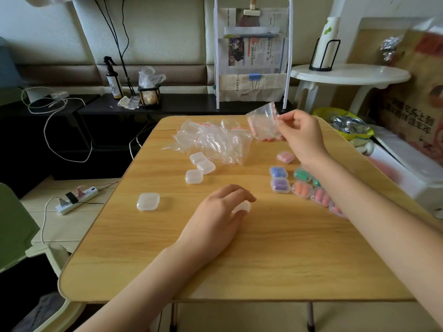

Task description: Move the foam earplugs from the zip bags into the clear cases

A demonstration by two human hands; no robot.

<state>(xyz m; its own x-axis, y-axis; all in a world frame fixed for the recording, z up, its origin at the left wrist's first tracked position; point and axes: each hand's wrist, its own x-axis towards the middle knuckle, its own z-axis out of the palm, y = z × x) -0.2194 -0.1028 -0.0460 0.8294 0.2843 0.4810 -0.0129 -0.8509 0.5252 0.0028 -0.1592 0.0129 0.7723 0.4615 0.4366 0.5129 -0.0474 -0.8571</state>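
Observation:
My right hand (300,135) pinches a small clear zip bag (263,123) with a red strip, held above the far side of the wooden table (275,255). My left hand (223,212) rests on the table with its fingers curled over a clear case (242,208). A heap of clear zip bags (213,140) lies at the far middle. Three clear cases (200,167) sit below the heap, and another clear case (148,201) lies apart at the left. Filled cases (290,180) holding blue, purple, green, orange and pink earplugs line up under my right forearm.
A white magazine rack (253,56) stands behind the table. A round white side table (347,75) with a cup holder is at the back right. A power strip (76,200) with cables lies on the floor at the left. A green chair (14,231) stands at the left edge.

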